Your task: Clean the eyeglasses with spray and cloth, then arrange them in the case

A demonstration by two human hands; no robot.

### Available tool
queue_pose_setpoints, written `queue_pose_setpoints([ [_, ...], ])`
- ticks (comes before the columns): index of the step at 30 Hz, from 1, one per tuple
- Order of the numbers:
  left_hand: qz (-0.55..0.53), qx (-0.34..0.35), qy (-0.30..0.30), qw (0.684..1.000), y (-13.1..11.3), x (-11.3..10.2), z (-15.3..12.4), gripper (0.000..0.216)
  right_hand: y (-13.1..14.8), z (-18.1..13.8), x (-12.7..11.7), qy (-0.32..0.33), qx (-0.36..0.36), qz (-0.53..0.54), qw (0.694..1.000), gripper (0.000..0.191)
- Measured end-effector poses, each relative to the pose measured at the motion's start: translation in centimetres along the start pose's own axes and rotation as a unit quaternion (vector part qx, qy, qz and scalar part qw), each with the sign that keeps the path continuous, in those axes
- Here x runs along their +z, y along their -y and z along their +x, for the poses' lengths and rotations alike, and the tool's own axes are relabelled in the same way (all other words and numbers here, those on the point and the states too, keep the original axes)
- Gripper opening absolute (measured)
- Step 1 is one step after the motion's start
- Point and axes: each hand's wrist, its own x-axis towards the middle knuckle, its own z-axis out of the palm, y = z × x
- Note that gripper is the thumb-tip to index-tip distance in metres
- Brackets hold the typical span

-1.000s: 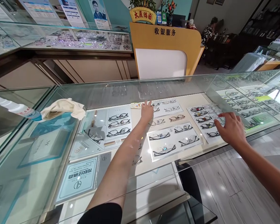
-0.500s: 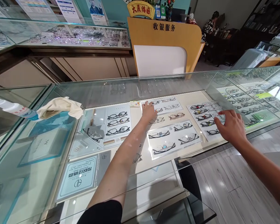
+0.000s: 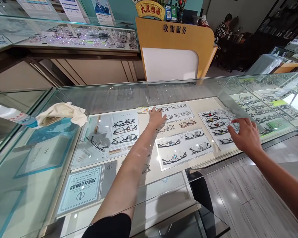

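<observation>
My left hand (image 3: 157, 118) reaches to the far side of the glass display case (image 3: 109, 86), fingers spread over the left end of a white card (image 3: 182, 110) with several eyeglasses on it. Nothing shows in its grasp. On the right, my right hand (image 3: 247, 136) has its thumb and fingers apart beside another card of eyeglasses (image 3: 217, 124), covering part of its right edge. Between my arms lies a white card (image 3: 172, 163) bearing several dark-framed glasses. A brown-framed pair (image 3: 187, 124) sits behind it. I cannot tell whether either hand touches the glass or the cards.
A white spray bottle (image 3: 12, 115) and a cream cloth (image 3: 62, 113) lie on the glass at the left. A blue certificate (image 3: 80, 188) is at the front left. An orange cashier counter (image 3: 176, 36) stands behind. A person (image 3: 223, 29) sits far back.
My left hand has shifted slightly left, its fingers a little more spread. My right hand is almost still. The view has moved slightly.
</observation>
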Motion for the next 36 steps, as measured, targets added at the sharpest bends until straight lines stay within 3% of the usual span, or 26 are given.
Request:
queue_pose_setpoints([
  [10,-0.015,0.013,0.002,1.0,-0.1,-0.3,-0.5,0.059,-0.1,0.2,0.4,-0.019,-0.005,0.009,1.0,0.051],
  [13,-0.02,0.019,-0.039,0.999,-1.5,-1.2,-1.7,0.06,-0.2,0.2,0.6,-0.02,-0.005,0.009,1.0,0.053],
  [17,-0.049,0.046,-0.121,0.99,-5.2,-2.3,-5.9,0.055,-0.1,0.4,0.8,-0.014,-0.013,0.013,1.0,0.057],
  [21,-0.101,0.084,-0.15,0.98,-9.2,-2.1,-13.2,0.046,0.1,0.7,1.1,-0.006,-0.011,0.017,1.0,0.058],
  [26,-0.152,0.134,-0.059,0.977,-12.1,-1.7,-23.3,0.041,0.5,0.8,1.0,0.006,-0.006,0.035,0.999,0.056],
  [29,-0.167,0.136,0.024,0.976,-12.5,-3.2,-27.6,0.04,0.5,0.9,0.8,0.013,-0.01,0.047,0.999,0.055],
  [32,-0.189,0.123,0.163,0.96,-11.8,-6.6,-30.7,0.048,0.3,0.9,1.0,0.009,-0.015,0.056,0.998,0.055],
  [36,-0.173,0.104,0.3,0.932,-11.1,-14.7,-35.6,0.047,0.0,1.1,1.3,0.002,-0.021,0.066,0.998,0.058],
])
